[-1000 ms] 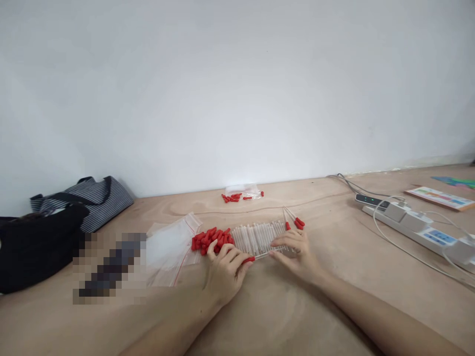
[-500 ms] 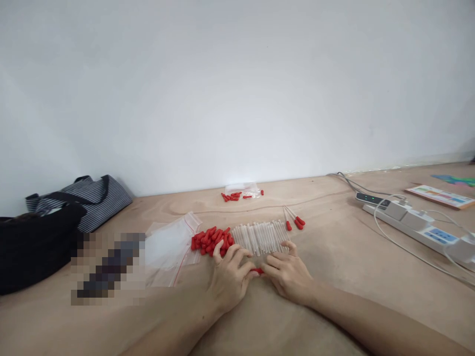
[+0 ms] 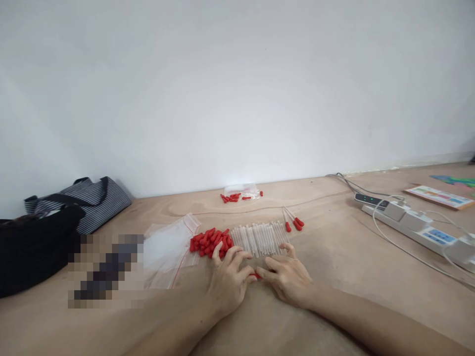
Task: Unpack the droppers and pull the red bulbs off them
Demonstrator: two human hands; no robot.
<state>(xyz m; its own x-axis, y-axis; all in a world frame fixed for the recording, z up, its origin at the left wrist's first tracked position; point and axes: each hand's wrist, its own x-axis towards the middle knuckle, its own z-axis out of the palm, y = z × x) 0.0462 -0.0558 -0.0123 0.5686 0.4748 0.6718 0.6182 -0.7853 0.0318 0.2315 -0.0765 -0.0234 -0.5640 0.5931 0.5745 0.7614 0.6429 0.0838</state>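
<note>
Between my hands at the front middle, a red rubber dropper bulb [image 3: 257, 275] is pinched, mostly covered by fingers. My left hand [image 3: 228, 278] is closed on its left end with thumb and finger. At the other end, the fingertips of my right hand [image 3: 288, 278] close on it; whether they also grip a glass tube is hidden. Just beyond my left fingers lies a heap of red bulbs [image 3: 210, 241]. A row of clear glass tubes [image 3: 260, 238] lies side by side beyond both hands. Three droppers with red bulbs [image 3: 298, 224] rest to the right of the row.
Clear zip bags [image 3: 165, 249] lie left of the heap. Farther back are another small bag [image 3: 241, 189] and loose red bulbs [image 3: 230, 198]. A striped bag [image 3: 106, 202] and black cloth [image 3: 33, 257] sit left; a power strip [image 3: 411, 230] with cables stands right.
The pinched bulb shows less between my hands, and my right fingertips have moved slightly left, closer to my left hand. The view has shifted a little; the other things lie as before.
</note>
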